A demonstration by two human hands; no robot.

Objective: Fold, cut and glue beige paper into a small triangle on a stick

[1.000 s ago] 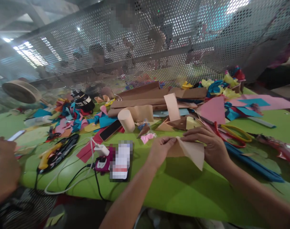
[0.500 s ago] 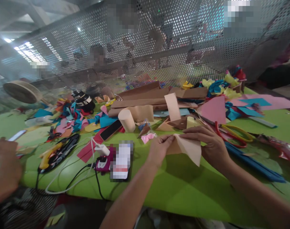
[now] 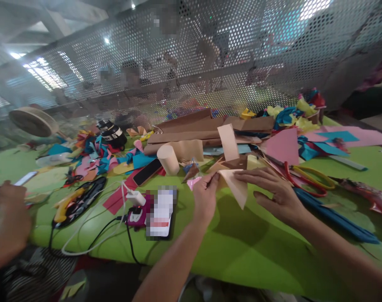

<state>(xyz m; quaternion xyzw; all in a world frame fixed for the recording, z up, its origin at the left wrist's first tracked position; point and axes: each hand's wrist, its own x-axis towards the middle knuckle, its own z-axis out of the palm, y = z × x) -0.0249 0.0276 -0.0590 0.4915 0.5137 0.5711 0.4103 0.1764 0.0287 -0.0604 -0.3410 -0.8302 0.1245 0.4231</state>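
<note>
A pale beige piece of paper (image 3: 236, 189) is held above the green table, its right corner hanging down and its upper edge folded or curled. My left hand (image 3: 206, 195) pinches its left end between thumb and fingers. Over the upper right of the sheet, my right hand (image 3: 277, 193) stretches its fingers flat against the paper, the thumb apart below. Behind my left hand stands a beige paper roll (image 3: 168, 161) with a loose sheet trailing from it. A beige strip (image 3: 228, 143) leans upright beyond the paper, and a small pink piece (image 3: 194, 183) lies by my left wrist.
Red and yellow scissors (image 3: 313, 178) and a blue bar-shaped object (image 3: 335, 216) lie to the right. At left are a phone (image 3: 161, 214), a power strip (image 3: 137, 216) with cables, and a yellow glue gun (image 3: 65, 207). Another person's hand (image 3: 11, 197) is far left.
My right hand has opened, its thumb and fingers spreading away from the paper's right side. The paper has shifted slightly left and curls more in my left hand.
</note>
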